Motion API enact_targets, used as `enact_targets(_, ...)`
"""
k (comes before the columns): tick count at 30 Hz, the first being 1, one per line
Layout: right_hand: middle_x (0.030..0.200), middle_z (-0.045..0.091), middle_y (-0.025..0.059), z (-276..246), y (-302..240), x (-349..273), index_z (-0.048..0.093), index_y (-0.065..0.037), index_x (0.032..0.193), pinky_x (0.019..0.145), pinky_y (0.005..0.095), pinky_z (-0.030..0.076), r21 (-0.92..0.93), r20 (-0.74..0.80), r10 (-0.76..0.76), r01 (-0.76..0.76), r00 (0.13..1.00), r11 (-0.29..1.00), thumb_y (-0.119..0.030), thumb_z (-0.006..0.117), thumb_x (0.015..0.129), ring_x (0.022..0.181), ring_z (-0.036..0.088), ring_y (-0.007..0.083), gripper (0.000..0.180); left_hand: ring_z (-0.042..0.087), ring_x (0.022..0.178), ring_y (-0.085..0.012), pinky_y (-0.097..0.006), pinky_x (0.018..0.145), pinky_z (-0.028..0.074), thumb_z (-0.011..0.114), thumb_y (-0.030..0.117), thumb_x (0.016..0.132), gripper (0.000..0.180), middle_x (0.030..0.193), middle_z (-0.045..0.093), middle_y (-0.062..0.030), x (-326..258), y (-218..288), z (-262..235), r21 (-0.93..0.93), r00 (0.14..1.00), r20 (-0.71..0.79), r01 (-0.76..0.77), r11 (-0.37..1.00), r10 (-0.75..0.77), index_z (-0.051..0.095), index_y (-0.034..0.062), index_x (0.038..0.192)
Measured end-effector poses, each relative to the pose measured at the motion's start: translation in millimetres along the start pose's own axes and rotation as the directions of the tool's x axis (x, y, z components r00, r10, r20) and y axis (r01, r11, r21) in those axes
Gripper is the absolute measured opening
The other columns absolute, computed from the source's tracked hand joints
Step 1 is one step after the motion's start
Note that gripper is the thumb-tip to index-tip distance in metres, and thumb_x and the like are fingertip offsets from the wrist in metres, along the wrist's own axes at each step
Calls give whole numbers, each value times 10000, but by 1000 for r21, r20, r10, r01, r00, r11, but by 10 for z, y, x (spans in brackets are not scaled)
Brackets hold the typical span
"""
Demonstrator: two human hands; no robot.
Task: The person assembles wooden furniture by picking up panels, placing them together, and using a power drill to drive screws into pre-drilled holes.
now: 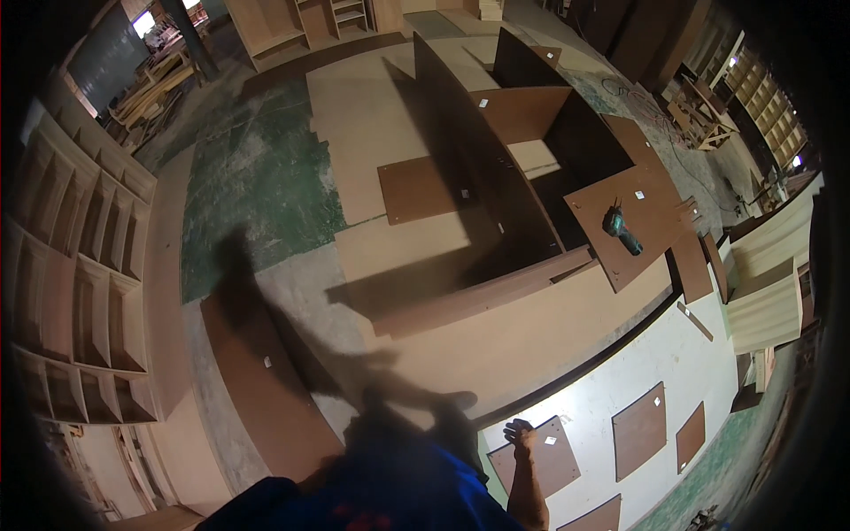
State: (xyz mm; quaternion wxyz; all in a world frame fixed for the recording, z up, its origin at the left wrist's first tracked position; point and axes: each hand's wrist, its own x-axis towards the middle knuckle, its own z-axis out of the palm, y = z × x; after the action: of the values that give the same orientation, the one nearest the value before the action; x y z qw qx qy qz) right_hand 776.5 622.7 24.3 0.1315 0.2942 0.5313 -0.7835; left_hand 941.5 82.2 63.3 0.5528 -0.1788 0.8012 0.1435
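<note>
Your right hand (521, 434) hangs at the lower edge of the view, fingers loosely curled and apart, its grip clamped on nothing; it hovers over a small brown panel (553, 460) lying flat on the pale floor (620, 380). Your left hand is out of view. Two more brown panels (639, 430) lie on the same floor to the right, near one another. Farther up, a dark, open cabinet carcass (496, 186) lies on its side on light sheet boards (372, 115). A green power drill (620, 230) rests on a brown board (637, 199) leaning against the carcass's right end. Along the left, pale shelf units (80, 265) line the wall.
</note>
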Motion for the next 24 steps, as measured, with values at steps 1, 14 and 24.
enact_targets(1, 933, 671, 156, 66, 128, -84, 558, 1, 1103, 622, 319, 554, 43, 56, 19, -21, 998, 999, -238, 681, 861, 732, 673, 252, 361, 652, 924, -285, -422, 757, 521, 490, 401, 926, 396, 1047, 680, -127, 32, -34, -41, -4, 1000, -13, -16, 1000, 16, 673, 71, 1046)
enact_targets(14, 704, 608, 77, 1630, 1553, -30, 642, -49, 789, 570, 351, 457, -668, 585, -33, 504, 810, 547, -203, 607, 847, 648, 545, 146, 169, 645, 811, -218, -365, 647, 502, 495, 355, 945, 324, 996, 675, -60, -112, -2086, 960, -573, 957, -189, 76, 816, -222, 639, 85, 1055)
enact_targets(24, 722, 644, 55, 3439, 1496, 1586, 628, -82, 784, 461, 295, 473, -550, 100, 321, -216, 942, 807, -324, 530, 922, 552, 598, 145, 295, 634, 915, -206, -292, 688, 496, 487, 276, 933, 291, 1027, 672, -52, -159, -2247, -331, -634, 968, -104, 111, 766, -227, 627, 74, 1089)
